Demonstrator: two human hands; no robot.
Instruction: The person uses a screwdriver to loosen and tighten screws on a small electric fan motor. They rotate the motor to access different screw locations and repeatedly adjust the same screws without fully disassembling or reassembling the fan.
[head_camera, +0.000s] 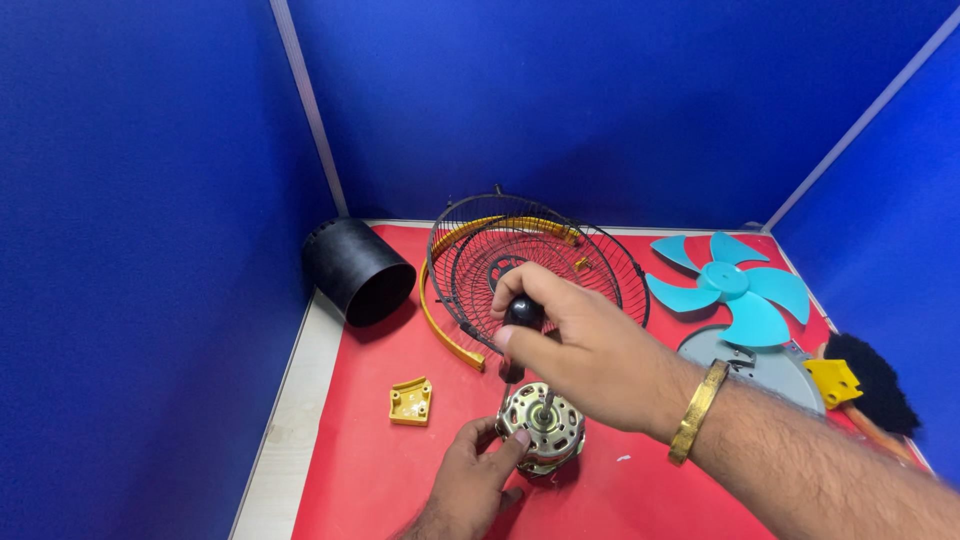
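A small silver fan motor (543, 428) with copper windings stands on the red mat (380, 470). My left hand (470, 485) steadies it from the near side, thumb against its rim. My right hand (575, 345), with a gold bangle on the wrist, is closed around the black handle of a screwdriver (521, 318) held upright. The screwdriver's shaft points down onto the motor's left edge; the tip is hidden behind the motor housing.
Two black wire fan guards (530, 255) with a yellow rim lie behind the motor. A black cylinder (357, 270) lies at the back left, a small yellow bracket (411, 401) at left. At right are teal fan blades (730, 290), a grey base (775, 365) and a black brush (878, 380).
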